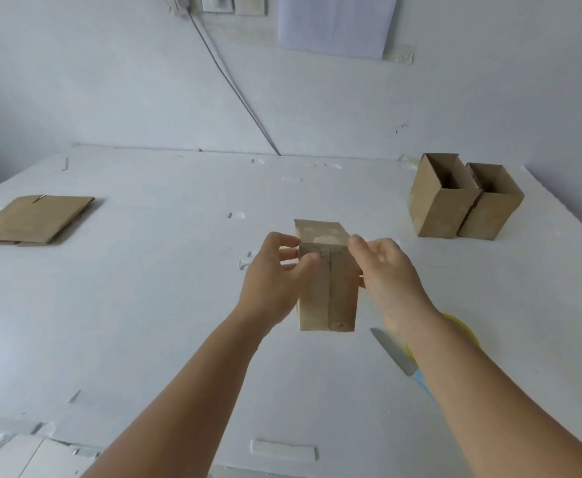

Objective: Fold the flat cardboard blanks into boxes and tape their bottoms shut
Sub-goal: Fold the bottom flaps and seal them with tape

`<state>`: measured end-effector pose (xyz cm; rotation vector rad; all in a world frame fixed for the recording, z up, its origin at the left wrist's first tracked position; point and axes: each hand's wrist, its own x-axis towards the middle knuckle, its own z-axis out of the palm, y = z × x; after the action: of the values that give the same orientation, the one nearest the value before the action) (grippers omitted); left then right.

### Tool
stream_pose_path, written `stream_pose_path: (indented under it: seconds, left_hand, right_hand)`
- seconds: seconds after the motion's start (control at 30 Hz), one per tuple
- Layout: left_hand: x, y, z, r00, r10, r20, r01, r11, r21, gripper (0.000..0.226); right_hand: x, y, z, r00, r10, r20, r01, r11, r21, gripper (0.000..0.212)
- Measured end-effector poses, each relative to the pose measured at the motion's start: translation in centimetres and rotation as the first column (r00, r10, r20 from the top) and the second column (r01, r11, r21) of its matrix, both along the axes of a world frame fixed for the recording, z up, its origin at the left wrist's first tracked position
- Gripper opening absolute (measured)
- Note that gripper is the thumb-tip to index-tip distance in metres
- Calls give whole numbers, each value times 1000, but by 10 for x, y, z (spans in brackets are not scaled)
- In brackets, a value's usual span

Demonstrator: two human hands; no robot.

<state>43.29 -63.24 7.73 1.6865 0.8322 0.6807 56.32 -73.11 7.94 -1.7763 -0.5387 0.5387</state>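
Table: white table runs from the near edge to the wall; bits of clear tape are stuck here and there on its top.
Knife: knife lies near the right forearm, blade pointing away and to the left, its pale blue handle partly hidden under the arm.
Tape roll: yellow roll sits just behind the right wrist, mostly hidden by it.
Box: box is held up in the middle, between both hands, its bottom flaps closed and turned toward the camera, a seam running down the middle.
Left hand: left hand grips the box's left edge, fingers curled over the far side and thumb pressed on the near face.
Right hand: right hand holds the box's right edge, fingers curled round it.
Blanks: flat blanks lie stacked far left on the table.
Done boxes: two open boxes stand side by side far right, touching, tops open.
Wall: a grey cable slants down it; a paper sheet hangs above.
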Motion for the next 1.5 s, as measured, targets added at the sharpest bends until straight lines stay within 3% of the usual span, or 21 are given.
stream_pose_path:
  seconds: [0.17, 0.33, 0.53, 0.83, 1.0, 1.2, 1.37, 1.5]
  left_hand:
    - [19, 2, 4, 999, 27, 18, -26, 1000, -14, 21]
    - [37, 1, 2, 991, -133, -16, 133, 990, 38, 32]
    - [71, 0, -8, 994, -110, -10, 111, 989, 102, 35]
    - [142, 21, -17, 998, -61, 19, 61, 998, 19, 30]
    - [190, 33, -29, 996, -42, -73, 47, 996, 80, 27]
    - [235, 32, -56, 979, -30, -200, 46, 996, 76, 46]
    - [259, 33, -57, 985, -21, -173, 52, 983, 177, 27]
    - [258, 34, -64, 993, -2, -121, 32, 969, 246, 35]
  right_hand:
    - [7, -7, 5, 994, -68, 86, 69, 998, -4, 21]
    - [19, -19, -1, 993, -39, 115, 39, 999, 6, 28]
    - [45, -17, -9, 979, -126, 162, 122, 992, 37, 37]
    - [108, 2, -31, 970, -218, 104, 209, 974, 90, 40]
    - [149, 14, -48, 959, -197, 202, 199, 980, 8, 47]
    - [192, 28, -68, 925, -141, 352, 197, 972, -126, 59]
    - [219, 21, -69, 893, -211, 398, 260, 963, -73, 47]
    - [217, 17, -81, 907, -257, 334, 253, 966, 56, 40]
